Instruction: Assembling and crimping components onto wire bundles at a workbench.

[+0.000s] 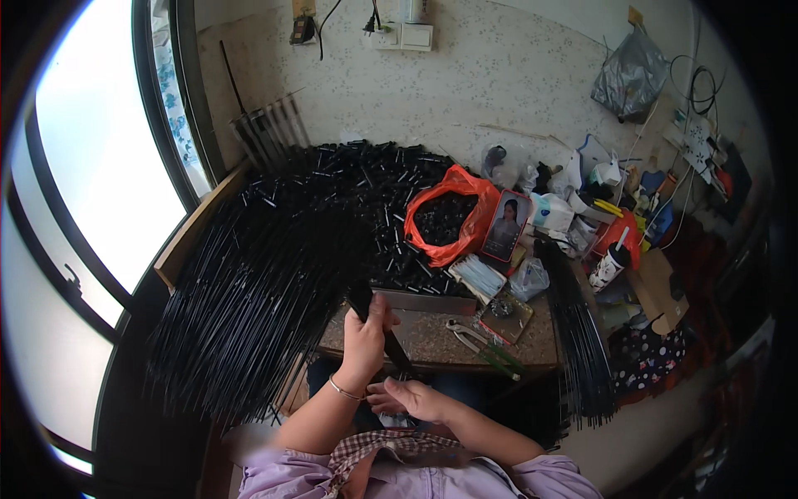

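My left hand (364, 339), with a bracelet at the wrist, is closed round a dark black rod-like piece (397, 353) in front of the table edge. The piece slants from upper left to lower right, and its exact kind is hard to make out. Just below its lower end is my right hand (416, 401), fingers stretched to the left and thumb apart, with nothing visible in it. Beyond my left hand lies a wide spread of long thin black rods (241, 308). A heap of short black tubular parts (366, 179) covers the back of the table.
A red plastic bag (472, 229) of black parts stands beside a propped phone (505, 224). Green-handled pliers (486, 345) lie at the table's front edge. More black rods (582, 349) hang over the right side. A patterned cup (611, 264) stands among clutter. A window (91, 150) is left.
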